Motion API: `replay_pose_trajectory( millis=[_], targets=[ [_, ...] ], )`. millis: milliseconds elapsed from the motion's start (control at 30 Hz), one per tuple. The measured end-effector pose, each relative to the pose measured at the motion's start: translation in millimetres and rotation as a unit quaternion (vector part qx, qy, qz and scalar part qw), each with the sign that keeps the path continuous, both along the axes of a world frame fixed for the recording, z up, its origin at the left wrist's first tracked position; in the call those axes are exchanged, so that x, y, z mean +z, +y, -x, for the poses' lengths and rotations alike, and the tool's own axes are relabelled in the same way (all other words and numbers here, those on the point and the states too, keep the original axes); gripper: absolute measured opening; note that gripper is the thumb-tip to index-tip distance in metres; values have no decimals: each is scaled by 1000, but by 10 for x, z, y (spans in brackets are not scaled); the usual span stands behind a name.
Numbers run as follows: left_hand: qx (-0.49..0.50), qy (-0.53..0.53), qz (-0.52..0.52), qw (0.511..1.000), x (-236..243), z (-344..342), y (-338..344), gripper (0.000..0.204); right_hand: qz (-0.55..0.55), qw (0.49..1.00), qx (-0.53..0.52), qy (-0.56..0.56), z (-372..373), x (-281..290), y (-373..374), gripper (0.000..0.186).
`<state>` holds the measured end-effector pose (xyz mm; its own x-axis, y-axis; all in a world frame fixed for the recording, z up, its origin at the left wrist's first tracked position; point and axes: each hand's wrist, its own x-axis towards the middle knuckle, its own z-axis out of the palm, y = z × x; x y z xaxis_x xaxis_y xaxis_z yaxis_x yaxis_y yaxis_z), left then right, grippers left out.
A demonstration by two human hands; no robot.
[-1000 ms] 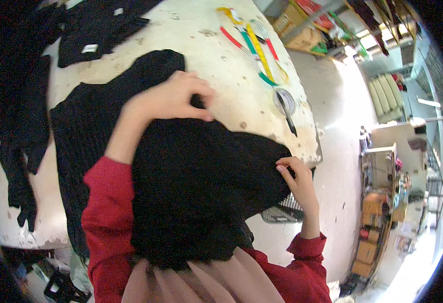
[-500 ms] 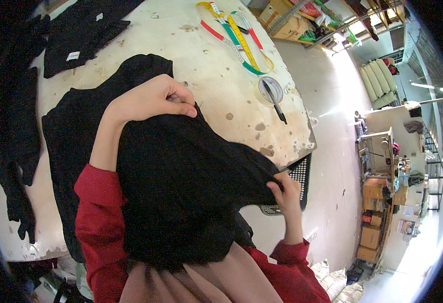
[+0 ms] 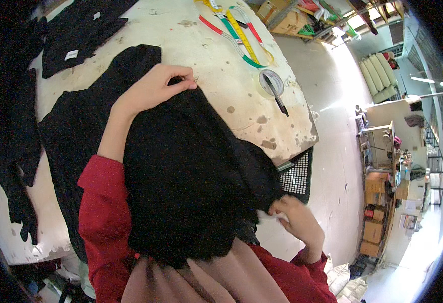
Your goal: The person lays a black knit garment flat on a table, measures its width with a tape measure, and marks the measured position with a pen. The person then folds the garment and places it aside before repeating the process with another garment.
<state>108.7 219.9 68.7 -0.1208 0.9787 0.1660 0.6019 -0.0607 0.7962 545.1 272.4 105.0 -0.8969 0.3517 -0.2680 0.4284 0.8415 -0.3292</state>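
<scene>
A large piece of black fabric, seemingly a garment (image 3: 191,166), spreads from the table over my lap. My left hand (image 3: 155,88) pinches its upper edge between thumb and fingertips, wrist bent, lifting that edge a little. At the fabric's right-hand edge is my right hand (image 3: 297,217), its fingers curled and blurred by motion. The fingertips are at the cloth, but whether they grip it cannot be made out.
On the stained pale table (image 3: 221,96) lie a looped tape measure (image 3: 241,43) and a tape roll (image 3: 264,87) with a black pen (image 3: 276,96) across it. More black garments (image 3: 75,40) lie at left. A black perforated basket (image 3: 297,177) stands beside the table's right corner.
My right hand has moved down and nearer to me, and the fabric's right side has dropped with it. My left hand has raised its pinched edge slightly up and away.
</scene>
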Motion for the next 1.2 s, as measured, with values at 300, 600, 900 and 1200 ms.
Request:
replay_pose_trajectory(
  millis=[300, 600, 900, 1200],
  targets=[
    [17, -70, 80, 994, -191, 79, 38, 21, 152, 878, -432, 139, -15, -529, 116, 31],
    [-56, -159, 7, 986, 62, 219, -210, 19, 412, 452, -584, 534, 129, -320, 87, 27],
    [-84, -84, -66, 991, 376, 175, -328, 22, 368, 475, -408, 688, 189, -15, 106, 31],
    [-37, -113, 49, 992, 379, -59, -207, 21, 2, 603, -550, 578, 57, -35, 40, 36]
  ],
)
